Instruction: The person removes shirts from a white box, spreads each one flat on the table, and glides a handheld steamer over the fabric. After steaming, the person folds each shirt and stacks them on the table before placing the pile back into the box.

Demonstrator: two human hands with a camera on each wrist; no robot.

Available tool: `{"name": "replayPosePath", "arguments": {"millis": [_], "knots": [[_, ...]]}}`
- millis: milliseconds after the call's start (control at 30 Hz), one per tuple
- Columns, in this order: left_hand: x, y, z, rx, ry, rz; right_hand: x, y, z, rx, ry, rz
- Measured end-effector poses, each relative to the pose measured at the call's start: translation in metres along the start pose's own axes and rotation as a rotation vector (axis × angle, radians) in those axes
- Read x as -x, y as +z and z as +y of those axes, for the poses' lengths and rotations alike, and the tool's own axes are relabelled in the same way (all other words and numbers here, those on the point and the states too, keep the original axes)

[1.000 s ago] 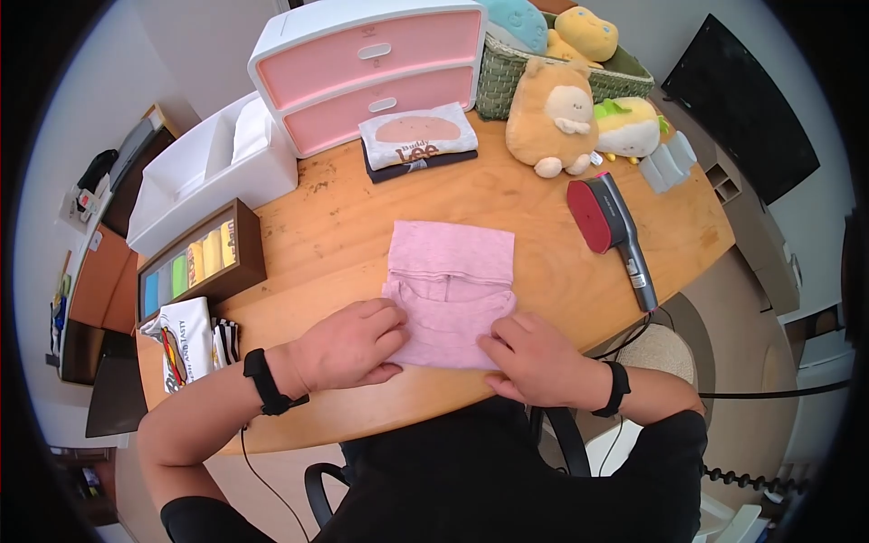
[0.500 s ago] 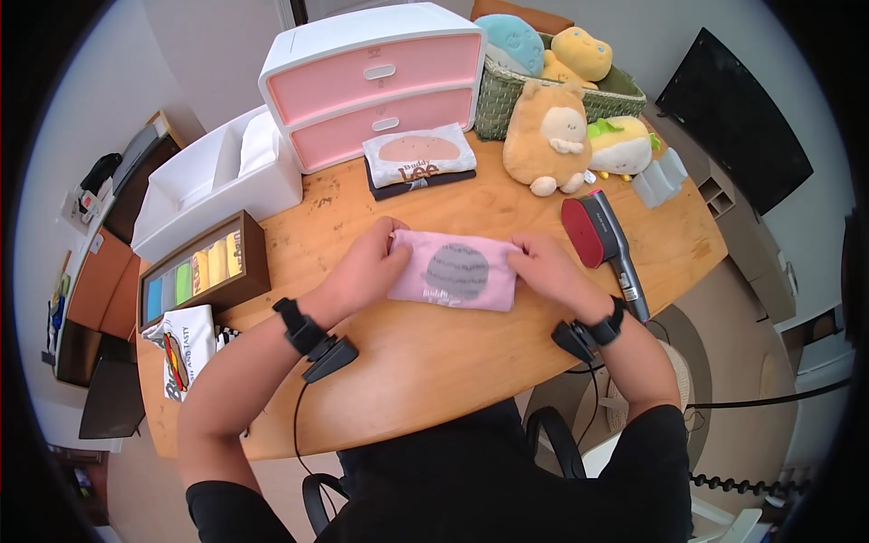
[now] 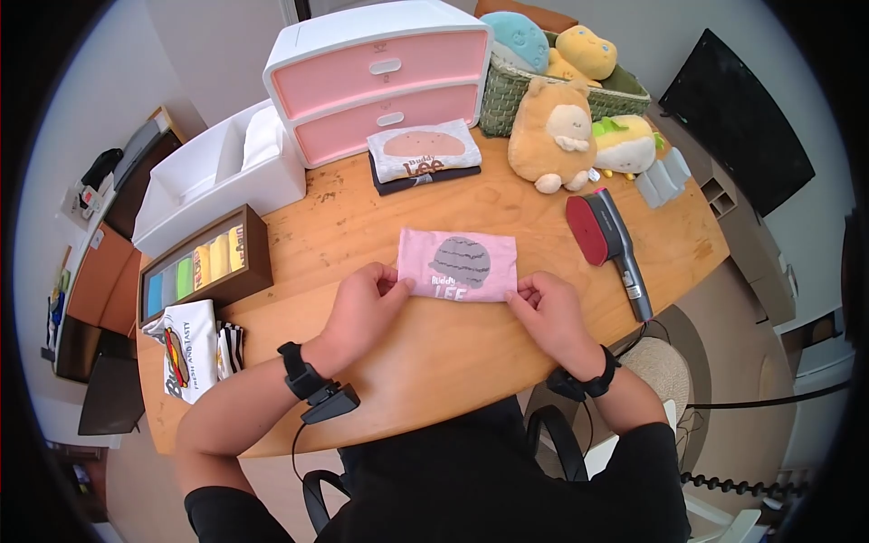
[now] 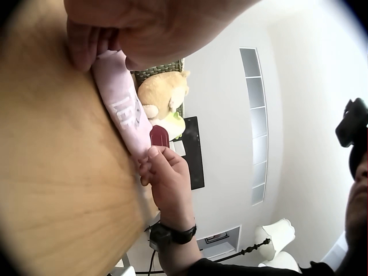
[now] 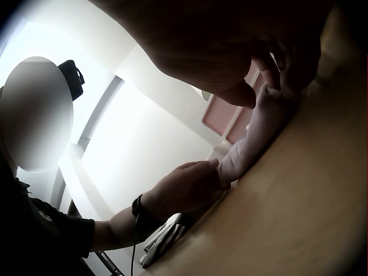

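A folded pink shirt (image 3: 457, 264) lies on the wooden table, its grey print and white "Buddy LEE" lettering facing up. The left hand (image 3: 367, 312) pinches its near left corner, the thumb on top. At the near right corner, the right hand (image 3: 550, 312) pinches the cloth in the same manner. Seen from the left wrist, the pink cloth (image 4: 123, 106) stretches between both hands, with the right hand (image 4: 169, 181) at its far end. The right wrist view is dark; the cloth (image 5: 253, 138) shows there between the fingers of both hands.
Behind the shirt are folded shirts (image 3: 424, 151), a pink drawer unit (image 3: 376, 72) and a bear plush (image 3: 550, 136). A red-faced brush (image 3: 611, 235) lies right. On the left stand a white bin (image 3: 222, 195) and a brown box (image 3: 258, 262), near a white shirt (image 3: 190, 348).
The pink shirt went from a larger, plain-side-up stack to a smaller printed bundle. Since half a second ago, both hands have moved from its upper corners down to its near corners.
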State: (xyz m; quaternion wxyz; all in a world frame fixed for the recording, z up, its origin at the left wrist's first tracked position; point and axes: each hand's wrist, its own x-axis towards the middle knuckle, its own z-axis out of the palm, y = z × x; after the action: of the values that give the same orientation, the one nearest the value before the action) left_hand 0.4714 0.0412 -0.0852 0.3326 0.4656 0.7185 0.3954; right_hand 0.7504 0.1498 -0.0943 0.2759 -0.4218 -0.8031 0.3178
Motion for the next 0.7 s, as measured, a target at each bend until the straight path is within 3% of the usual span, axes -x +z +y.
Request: {"name": "replayPosePath", "arguments": {"millis": [300, 400, 500, 600, 700], "knots": [[0.001, 0.015, -0.025, -0.01, 0.061, 0.14, -0.005, 0.002, 0.006, 0.141, -0.104, 0.097], [0.004, 0.008, -0.023, 0.115, -0.065, 0.095, -0.006, -0.003, 0.026, 0.209, -0.048, 0.061], [0.003, 0.01, -0.022, 0.098, -0.018, 0.065, -0.008, -0.012, 0.019, 0.178, -0.059, -0.023], [-0.006, 0.002, -0.007, 0.069, -0.037, 0.044, -0.019, -0.02, 0.014, 0.257, -0.101, 0.033], [-0.034, 0.004, -0.003, -0.191, 0.23, 0.227, -0.045, -0.024, -0.003, 0.269, -0.084, 0.098]]}}
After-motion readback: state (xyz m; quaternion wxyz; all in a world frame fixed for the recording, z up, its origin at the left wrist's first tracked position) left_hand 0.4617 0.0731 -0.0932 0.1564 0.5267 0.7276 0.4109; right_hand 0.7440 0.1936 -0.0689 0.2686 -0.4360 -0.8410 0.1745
